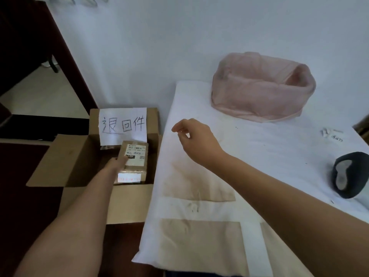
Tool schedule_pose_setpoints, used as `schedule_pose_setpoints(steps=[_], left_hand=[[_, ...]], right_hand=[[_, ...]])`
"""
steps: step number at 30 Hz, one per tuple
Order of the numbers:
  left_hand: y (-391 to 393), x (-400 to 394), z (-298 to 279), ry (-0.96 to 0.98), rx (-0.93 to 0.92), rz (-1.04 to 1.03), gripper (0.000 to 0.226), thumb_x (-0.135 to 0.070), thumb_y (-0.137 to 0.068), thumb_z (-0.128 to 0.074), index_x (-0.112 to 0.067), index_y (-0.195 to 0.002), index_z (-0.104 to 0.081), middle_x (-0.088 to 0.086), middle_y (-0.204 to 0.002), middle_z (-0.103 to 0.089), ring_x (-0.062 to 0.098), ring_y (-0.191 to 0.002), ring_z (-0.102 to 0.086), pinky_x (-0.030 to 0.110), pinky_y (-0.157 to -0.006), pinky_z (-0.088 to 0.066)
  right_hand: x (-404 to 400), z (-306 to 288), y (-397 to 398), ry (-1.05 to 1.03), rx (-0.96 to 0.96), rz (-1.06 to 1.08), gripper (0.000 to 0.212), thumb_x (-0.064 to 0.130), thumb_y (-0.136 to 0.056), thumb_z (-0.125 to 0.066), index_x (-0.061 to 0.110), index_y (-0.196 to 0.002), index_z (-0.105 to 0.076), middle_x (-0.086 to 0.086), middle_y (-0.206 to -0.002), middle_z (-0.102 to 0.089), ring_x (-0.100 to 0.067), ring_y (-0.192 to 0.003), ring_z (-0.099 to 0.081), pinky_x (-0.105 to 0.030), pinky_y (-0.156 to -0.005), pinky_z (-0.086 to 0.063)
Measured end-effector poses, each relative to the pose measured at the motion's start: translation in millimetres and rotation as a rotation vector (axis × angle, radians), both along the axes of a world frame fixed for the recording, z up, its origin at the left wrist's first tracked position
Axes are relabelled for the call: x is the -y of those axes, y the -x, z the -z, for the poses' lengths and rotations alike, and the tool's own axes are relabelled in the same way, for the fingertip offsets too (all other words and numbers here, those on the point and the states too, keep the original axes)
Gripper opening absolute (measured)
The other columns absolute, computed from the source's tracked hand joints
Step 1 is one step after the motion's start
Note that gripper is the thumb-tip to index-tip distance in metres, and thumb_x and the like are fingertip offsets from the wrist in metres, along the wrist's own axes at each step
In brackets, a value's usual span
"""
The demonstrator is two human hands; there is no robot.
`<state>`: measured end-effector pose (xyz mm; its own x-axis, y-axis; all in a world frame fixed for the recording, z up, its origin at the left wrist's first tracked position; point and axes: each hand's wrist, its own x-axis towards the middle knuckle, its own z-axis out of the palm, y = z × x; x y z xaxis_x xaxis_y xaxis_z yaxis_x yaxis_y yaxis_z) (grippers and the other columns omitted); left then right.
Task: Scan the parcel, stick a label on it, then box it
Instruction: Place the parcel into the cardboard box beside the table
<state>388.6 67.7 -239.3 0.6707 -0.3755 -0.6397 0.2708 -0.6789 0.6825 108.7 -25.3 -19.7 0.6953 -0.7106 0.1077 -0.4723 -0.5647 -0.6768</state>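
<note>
A small brown parcel (134, 160) with a white shipping label on top and a second white label on its near end sits inside the open cardboard box (65, 162) on the floor, left of the table. My left hand (115, 163) reaches into the box and holds the parcel at its left side. My right hand (196, 139) hovers over the white table's left part, empty, fingers loosely curled and apart. A black scanner-like device (348, 174) lies at the table's right edge.
A handwritten white paper sign (122, 124) is stuck on the box's back flap. A pink fabric basket (261, 86) stands at the back of the white-covered table (259, 156). Small white label slips (332, 134) lie at the far right. Dark furniture stands at upper left.
</note>
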Motion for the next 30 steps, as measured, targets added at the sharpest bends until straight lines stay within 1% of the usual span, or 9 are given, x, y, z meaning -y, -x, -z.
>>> schedule_pose_setpoints(steps=[3, 10, 13, 16, 18, 22, 24, 26, 30], left_hand=[[8.3, 4.8, 14.7, -0.045, 0.036, -0.018, 0.053, -0.029, -0.102, -0.048, 0.007, -0.141, -0.042, 0.026, -0.130, -0.059, 0.041, -0.111, -0.061, 0.040, -0.079, -0.047], [-2.7, 2.5, 38.8, -0.138, 0.212, 0.019, 0.055, -0.025, -0.098, -0.051, -0.013, -0.150, -0.039, 0.021, -0.140, -0.053, 0.040, -0.120, -0.055, 0.053, -0.097, -0.051], [3.4, -1.0, 30.1, -0.206, 0.303, 0.082, 0.062, -0.005, -0.094, -0.052, -0.016, -0.153, -0.036, 0.021, -0.147, -0.047, 0.042, -0.130, -0.047, 0.049, -0.104, -0.045], [6.6, -6.2, 25.6, -0.258, 0.366, 0.147, 0.062, 0.000, -0.091, -0.053, -0.014, -0.151, -0.040, 0.021, -0.147, -0.048, 0.041, -0.134, -0.044, 0.044, -0.107, -0.043], [9.3, -7.7, 20.9, -0.303, 0.409, 0.189, 0.055, -0.003, -0.091, -0.053, -0.012, -0.145, -0.048, 0.020, -0.140, -0.054, 0.039, -0.127, -0.050, 0.041, -0.099, -0.048], [9.0, -4.7, 22.9, -0.519, 0.372, 0.423, 0.038, -0.015, -0.092, -0.060, -0.012, -0.130, -0.063, 0.009, -0.107, -0.062, 0.021, -0.083, -0.061, 0.026, -0.060, -0.045], [12.2, -2.1, 36.7, -0.582, 0.366, 0.494, 0.037, -0.020, -0.093, -0.061, -0.006, -0.127, -0.063, 0.012, -0.111, -0.064, 0.024, -0.091, -0.063, 0.032, -0.075, -0.052], [18.5, -1.1, 49.4, -0.608, 0.359, 0.546, 0.045, -0.024, -0.095, -0.060, -0.003, -0.134, -0.055, 0.017, -0.130, -0.060, 0.032, -0.115, -0.059, 0.042, -0.100, -0.048], [-2.0, 2.7, 83.6, -0.579, 0.400, 0.578, 0.047, -0.021, -0.096, -0.052, -0.006, -0.140, -0.052, 0.020, -0.140, -0.055, 0.037, -0.126, -0.053, 0.045, -0.106, -0.044]], right_hand=[[0.0, 5.1, -6.4, -0.006, -0.005, 0.002, 0.031, 0.009, -0.095, -0.043, 0.017, -0.112, -0.067, -0.003, -0.116, -0.063, -0.017, -0.107, -0.058, -0.032, -0.094, -0.048], [-2.5, 9.2, -20.2, -0.011, -0.030, -0.006, 0.031, 0.010, -0.096, -0.041, 0.017, -0.115, -0.066, -0.003, -0.118, -0.063, -0.015, -0.107, -0.059, -0.024, -0.091, -0.045], [-5.1, 8.5, -20.2, -0.024, -0.026, -0.009, 0.031, 0.010, -0.097, -0.041, 0.016, -0.115, -0.066, -0.003, -0.118, -0.062, -0.015, -0.107, -0.058, -0.024, -0.090, -0.044], [-6.6, 5.8, -14.8, -0.026, -0.007, -0.010, 0.031, 0.010, -0.096, -0.041, 0.017, -0.113, -0.066, -0.004, -0.117, -0.062, -0.015, -0.106, -0.058, -0.022, -0.089, -0.043], [-6.1, 3.1, -9.3, -0.034, 0.005, -0.001, 0.031, 0.010, -0.097, -0.042, 0.018, -0.113, -0.066, -0.003, -0.117, -0.063, -0.015, -0.106, -0.058, -0.023, -0.089, -0.044], [-6.4, -3.1, 4.2, -0.028, 0.023, 0.012, 0.030, 0.011, -0.097, -0.042, 0.018, -0.112, -0.067, -0.002, -0.115, -0.063, -0.015, -0.104, -0.059, -0.023, -0.089, -0.045], [-7.4, -5.2, 9.3, -0.008, 0.018, 0.008, 0.029, 0.010, -0.097, -0.042, 0.017, -0.112, -0.066, -0.003, -0.115, -0.063, -0.015, -0.104, -0.059, -0.020, -0.087, -0.043], [-8.9, -6.8, 14.5, 0.005, 0.022, 0.009, 0.029, 0.010, -0.097, -0.043, 0.016, -0.112, -0.067, -0.004, -0.116, -0.063, -0.015, -0.105, -0.059, -0.021, -0.087, -0.043], [-8.6, -10.2, 18.7, -0.002, 0.026, 0.010, 0.030, 0.009, -0.097, -0.043, 0.015, -0.113, -0.067, -0.005, -0.116, -0.063, -0.016, -0.105, -0.059, -0.023, -0.089, -0.044]])
